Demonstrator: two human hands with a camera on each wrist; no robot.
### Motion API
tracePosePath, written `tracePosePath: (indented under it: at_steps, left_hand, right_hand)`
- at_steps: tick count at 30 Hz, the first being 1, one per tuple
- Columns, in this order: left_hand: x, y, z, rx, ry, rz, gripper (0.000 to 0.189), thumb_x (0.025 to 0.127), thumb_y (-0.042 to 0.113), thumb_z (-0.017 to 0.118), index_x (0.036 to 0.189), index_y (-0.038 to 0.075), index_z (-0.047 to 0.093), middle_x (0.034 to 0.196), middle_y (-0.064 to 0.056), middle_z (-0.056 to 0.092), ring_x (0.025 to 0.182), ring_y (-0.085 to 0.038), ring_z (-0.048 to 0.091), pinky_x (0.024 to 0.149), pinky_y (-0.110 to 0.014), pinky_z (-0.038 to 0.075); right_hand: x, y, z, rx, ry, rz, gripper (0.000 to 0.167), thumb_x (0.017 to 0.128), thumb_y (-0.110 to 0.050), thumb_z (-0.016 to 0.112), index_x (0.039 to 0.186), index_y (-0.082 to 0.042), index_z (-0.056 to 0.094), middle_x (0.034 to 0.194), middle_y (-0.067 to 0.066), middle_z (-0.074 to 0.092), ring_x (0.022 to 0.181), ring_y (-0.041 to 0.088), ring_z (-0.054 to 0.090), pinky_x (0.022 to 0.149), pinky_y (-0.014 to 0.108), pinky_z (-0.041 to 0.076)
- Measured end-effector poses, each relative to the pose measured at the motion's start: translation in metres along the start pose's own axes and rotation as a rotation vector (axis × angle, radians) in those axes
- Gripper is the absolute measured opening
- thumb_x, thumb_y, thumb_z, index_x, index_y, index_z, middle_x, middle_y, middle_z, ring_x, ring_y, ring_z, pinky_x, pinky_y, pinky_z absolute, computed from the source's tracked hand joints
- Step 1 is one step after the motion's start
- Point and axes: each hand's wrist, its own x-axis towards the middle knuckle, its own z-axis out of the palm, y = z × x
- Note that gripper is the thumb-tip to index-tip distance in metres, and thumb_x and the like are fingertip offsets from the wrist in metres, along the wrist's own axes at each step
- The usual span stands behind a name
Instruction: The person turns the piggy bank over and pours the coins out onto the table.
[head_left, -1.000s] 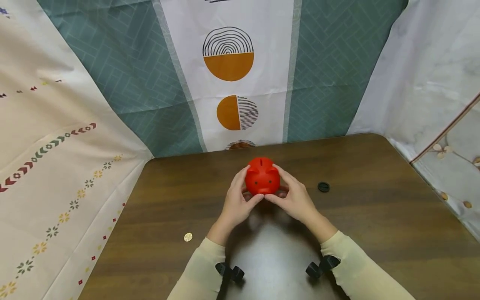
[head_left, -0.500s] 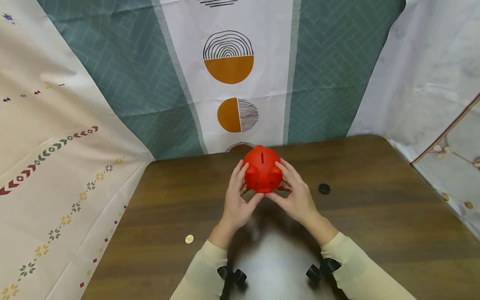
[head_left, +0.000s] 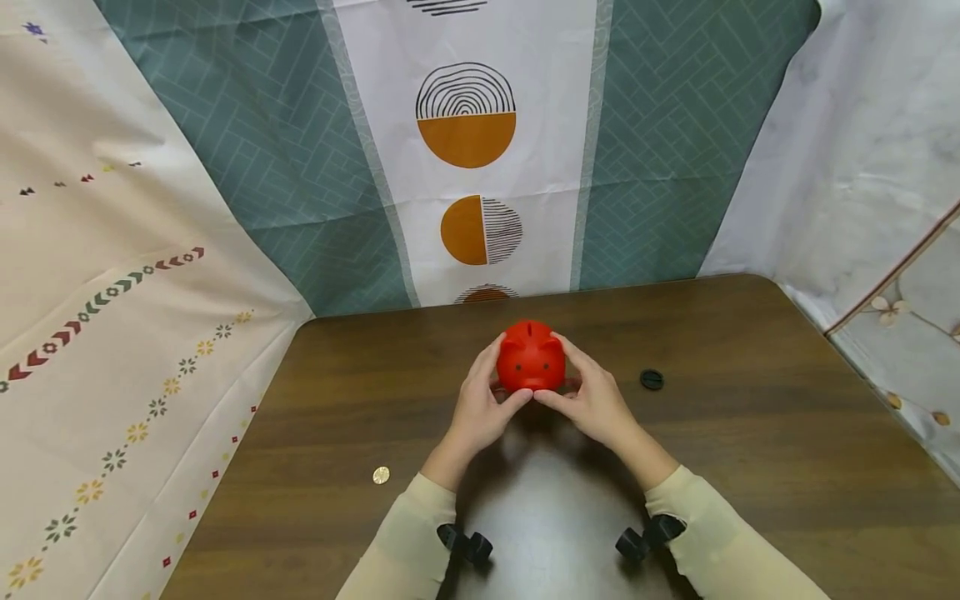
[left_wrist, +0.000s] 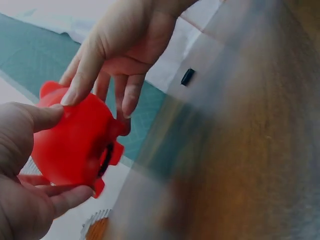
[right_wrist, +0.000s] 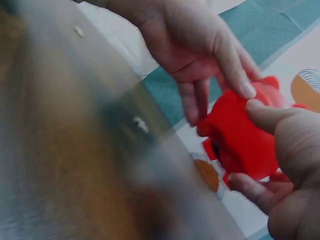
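A red piggy bank (head_left: pixel 531 360) with small dark eyes and a coin slot on top faces me in the head view, held up off the table between both hands. My left hand (head_left: pixel 476 408) grips its left side, thumb at the snout and fingers along the side. On the other side my right hand (head_left: pixel 596 406) holds it the same way, the two thumbs nearly meeting. In the left wrist view, a dark round opening (left_wrist: pixel 105 160) shows in the belly between the short legs.
A black round cap (head_left: pixel 652 380) lies on the brown wooden table (head_left: pixel 750 467) to the right. A gold coin (head_left: pixel 381 475) lies left of the left forearm. Patterned cloths (head_left: pixel 645 150) hang behind and at both sides.
Half a second ago the piggy bank was tipped with its slotted top towards me; now its face is turned back to me and it sits slightly lower. Both hands keep their grip.
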Motion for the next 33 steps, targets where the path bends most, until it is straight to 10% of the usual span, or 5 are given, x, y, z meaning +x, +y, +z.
tracePosePath:
  at_steps: [9,20,23,29,33]
  left_hand:
    - [0.006,0.015,-0.002,-0.018,0.088,0.169,0.081,0.082,0.016,0.078,0.15,0.016,0.033,0.153,-0.006,0.028,0.111,-0.028,0.061,0.085,-0.04,0.054]
    - [0.001,-0.001,0.002,-0.032,0.011,-0.02,0.082,0.082,0.021,0.078,0.15,0.02,0.032,0.147,-0.003,0.039,0.106,-0.03,0.063,0.083,-0.037,0.055]
    - [0.0,-0.001,0.004,-0.037,0.031,0.004,0.081,0.082,0.02,0.078,0.15,0.021,0.033,0.147,-0.002,0.038,0.105,-0.028,0.063,0.082,-0.037,0.055]
    - [0.002,0.017,0.004,-0.058,0.149,0.218,0.081,0.078,0.007,0.079,0.147,0.012,0.036,0.154,-0.011,0.025,0.123,-0.03,0.051,0.092,-0.044,0.05]
    - [0.004,0.037,-0.001,-0.055,0.126,0.151,0.08,0.079,0.001,0.077,0.146,0.003,0.035,0.151,-0.021,0.028,0.111,-0.037,0.059,0.085,-0.048,0.053]
  right_hand:
    - [0.005,-0.014,-0.009,0.026,0.068,-0.167,0.088,0.075,-0.017,0.083,0.149,-0.026,0.036,0.148,0.006,0.039,0.106,0.033,0.064,0.075,0.042,0.057]
    - [0.001,0.003,-0.002,0.019,-0.036,0.014,0.088,0.077,-0.031,0.081,0.15,-0.033,0.031,0.142,0.005,0.046,0.103,0.034,0.063,0.069,0.031,0.058]
    - [0.0,0.002,-0.002,-0.01,-0.026,-0.005,0.088,0.077,-0.029,0.081,0.15,-0.033,0.031,0.142,0.004,0.047,0.105,0.032,0.063,0.069,0.03,0.058]
    - [0.004,-0.011,-0.009,-0.048,0.112,-0.294,0.089,0.073,-0.014,0.085,0.148,-0.019,0.037,0.15,0.01,0.036,0.114,0.031,0.059,0.079,0.038,0.056]
    - [0.008,-0.011,-0.013,-0.021,0.056,-0.202,0.09,0.075,-0.021,0.083,0.149,-0.028,0.034,0.144,0.006,0.043,0.105,0.028,0.064,0.077,0.036,0.057]
